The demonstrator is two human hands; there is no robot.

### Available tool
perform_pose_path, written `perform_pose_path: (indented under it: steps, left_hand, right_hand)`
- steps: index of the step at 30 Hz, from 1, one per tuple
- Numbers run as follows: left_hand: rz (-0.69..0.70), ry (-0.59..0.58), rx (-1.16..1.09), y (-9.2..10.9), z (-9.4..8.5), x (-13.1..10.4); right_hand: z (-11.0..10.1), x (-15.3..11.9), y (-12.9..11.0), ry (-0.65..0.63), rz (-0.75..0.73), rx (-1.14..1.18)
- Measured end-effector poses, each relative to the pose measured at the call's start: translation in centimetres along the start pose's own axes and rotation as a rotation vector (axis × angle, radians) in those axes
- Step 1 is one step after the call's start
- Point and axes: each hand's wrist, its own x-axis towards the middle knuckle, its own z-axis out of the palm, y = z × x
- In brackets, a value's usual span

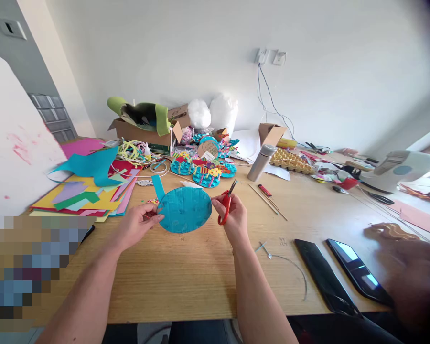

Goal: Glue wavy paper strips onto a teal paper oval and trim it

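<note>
A blue paper-covered oval [185,210] is held up above the table, with a narrow blue strip [158,187] rising at its upper left. My left hand [139,223] pinches the oval's left edge between thumb and fingers. Red-handled scissors [226,208] rest in my right hand [235,217], blades pointing up and away. The thumb and a fingertip of that same hand also touch the oval's right edge. Behind the oval lie several decorated blue paper pieces [207,176] with colourful trim.
Coloured paper sheets [80,193] pile up at left. A cardboard box [139,133] stands at the back, a silver bottle [262,162] right of centre. Thin sticks [263,198], a red cutter [264,190] and two phone-like black objects [322,272] lie rightward, near someone's blurred hand [415,277].
</note>
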Motion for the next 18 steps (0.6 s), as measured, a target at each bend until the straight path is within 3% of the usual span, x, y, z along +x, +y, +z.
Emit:
perform_pose_path:
  steps: [3,6,10,15,18]
  left_hand:
    - [-0.020,-0.050,0.014,-0.8,0.0,0.0]
    - [-0.038,-0.023,-0.021,-0.9,0.3,0.1]
    - [-0.079,0.120,-0.187,-0.3,0.9,0.1]
    - [-0.206,0.386,-0.482,0.6,2.0,0.3]
    - [-0.312,0.376,-0.558,1.1,3.5,-0.1]
  right_hand:
    - [0.0,0.1,0.4,-0.032,-0.017,-0.038]
    - [-0.1,0.0,0.7,-0.037,-0.031,-0.035]
    - [0.0,-0.2,0.2,-0.040,0.051,0.123]
    - [0.5,-0.2,0.1,0.102,0.130,0.399]
    - [0.9,-0.2,0.7,0.192,0.187,0.528]
